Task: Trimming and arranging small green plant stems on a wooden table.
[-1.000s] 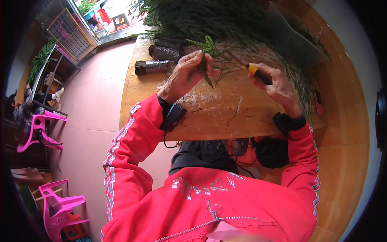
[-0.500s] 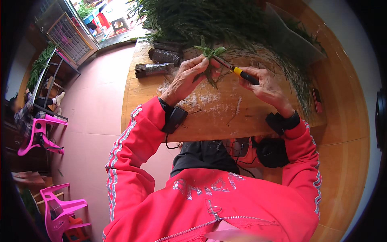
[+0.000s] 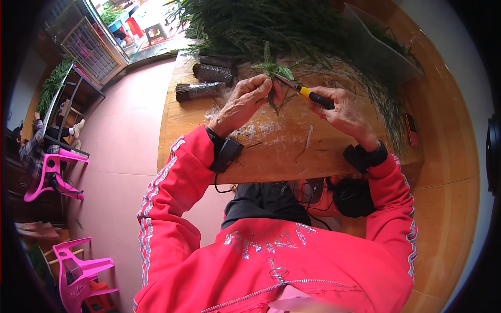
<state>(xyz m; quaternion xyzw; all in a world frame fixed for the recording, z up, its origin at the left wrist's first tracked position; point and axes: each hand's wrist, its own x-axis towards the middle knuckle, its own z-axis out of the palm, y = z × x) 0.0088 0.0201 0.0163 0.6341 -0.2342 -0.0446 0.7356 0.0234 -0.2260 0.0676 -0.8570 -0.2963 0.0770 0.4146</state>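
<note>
I see the left hand (image 3: 249, 95) pinched, thumb against fingers, on a small green sprig with spreading, needle-like leaves (image 3: 268, 67), held above the pale brown wooden table (image 3: 271, 156). The right hand (image 3: 344, 110), apart from it, has its fingers wrapped around a slim metal-tipped tool with a yellow-and-black handle (image 3: 317, 98). I make out the tip at the sprig's leaves; whether they touch, I cannot tell. Beyond lies a heap of dark green foliage (image 3: 266, 26).

green sprig (image 3: 269, 67), fronds splayed, yellow-and-black-handled tool (image 3: 305, 91), slanted, metal tip at the sprig's centre
</note>
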